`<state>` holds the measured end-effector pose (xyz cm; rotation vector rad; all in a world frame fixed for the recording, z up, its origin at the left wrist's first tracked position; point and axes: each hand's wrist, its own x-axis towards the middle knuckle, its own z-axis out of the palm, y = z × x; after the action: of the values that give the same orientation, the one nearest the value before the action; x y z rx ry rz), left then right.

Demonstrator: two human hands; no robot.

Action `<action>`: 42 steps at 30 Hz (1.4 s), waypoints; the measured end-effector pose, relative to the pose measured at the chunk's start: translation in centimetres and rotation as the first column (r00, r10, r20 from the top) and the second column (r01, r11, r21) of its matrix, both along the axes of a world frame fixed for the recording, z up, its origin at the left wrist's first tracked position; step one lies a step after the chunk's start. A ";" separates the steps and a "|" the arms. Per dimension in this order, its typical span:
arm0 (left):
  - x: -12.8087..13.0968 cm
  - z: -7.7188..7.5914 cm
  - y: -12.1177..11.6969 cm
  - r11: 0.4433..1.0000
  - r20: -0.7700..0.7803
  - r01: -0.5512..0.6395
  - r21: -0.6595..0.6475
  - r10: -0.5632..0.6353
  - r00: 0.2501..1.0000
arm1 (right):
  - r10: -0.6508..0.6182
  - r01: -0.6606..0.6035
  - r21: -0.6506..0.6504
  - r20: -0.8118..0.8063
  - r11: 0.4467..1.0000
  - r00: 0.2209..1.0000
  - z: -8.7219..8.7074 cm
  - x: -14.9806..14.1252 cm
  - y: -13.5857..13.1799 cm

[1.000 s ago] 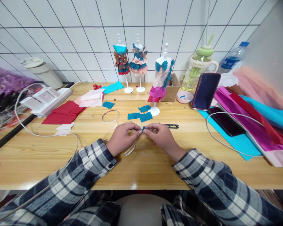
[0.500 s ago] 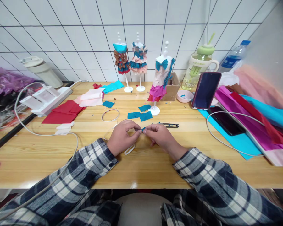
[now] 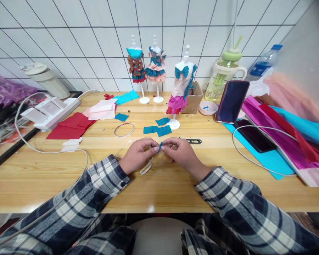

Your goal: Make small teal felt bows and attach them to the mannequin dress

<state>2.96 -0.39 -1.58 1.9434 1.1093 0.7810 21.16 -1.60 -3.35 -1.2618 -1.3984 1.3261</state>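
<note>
A small piece of teal crepe paper point(image 3: 160, 146) is pinched between the fingertips of my left hand point(image 3: 140, 152) and my right hand point(image 3: 181, 153), just above the table. Both hands are closed on it; most of the piece is hidden by the fingers. Behind them lie several flat teal paper pieces point(image 3: 164, 131). Black thread snips point(image 3: 193, 141) rest beyond my right hand. A white strip point(image 3: 146, 168) lies beside my left hand, and a thin wire ring point(image 3: 124, 130) lies further back. The nearest small dress form point(image 3: 184, 79) wears a teal bow and a pink-magenta skirt.
Two more dressed forms point(image 3: 135, 63) stand at the back. To the left are red paper point(image 3: 71, 126), pale pink paper point(image 3: 102, 109) and a power strip point(image 3: 55, 117). A propped phone point(image 3: 232, 102), a pink bowl point(image 3: 207, 109), a drink bottle point(image 3: 224, 74) and coloured sheets point(image 3: 279, 132) occupy the right.
The teal paper between my fingertips has turned and now shows a little more, more upright. My hands have stayed almost in the same place.
</note>
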 end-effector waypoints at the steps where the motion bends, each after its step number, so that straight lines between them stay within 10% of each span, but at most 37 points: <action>1: 0.0 0.0 0.0 1.000 0.015 0.007 -0.027 -0.006 1.000 | 0.003 -0.003 -0.005 -0.012 1.000 1.000 0.0 0.0 0.0; 24: 0.2 -0.1 0.2 0.975 -0.071 -0.068 0.211 0.084 0.994 | -0.004 -0.018 0.135 0.166 0.991 0.986 -0.8 -0.5 -0.2; 36: -0.1 -0.5 0.4 0.984 0.130 -0.052 -0.168 0.074 0.989 | -0.270 0.047 0.449 0.448 0.892 0.852 0.0 2.9 1.6; 42: 0.0 -0.4 0.2 0.993 0.047 -0.009 -0.116 0.014 0.999 | -0.103 0.009 0.304 0.297 0.953 0.949 0.4 1.6 0.9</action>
<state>2.99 -0.22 -2.00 1.8149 1.1135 0.7489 22.73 -0.69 -2.92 -1.3279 -1.6941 0.8577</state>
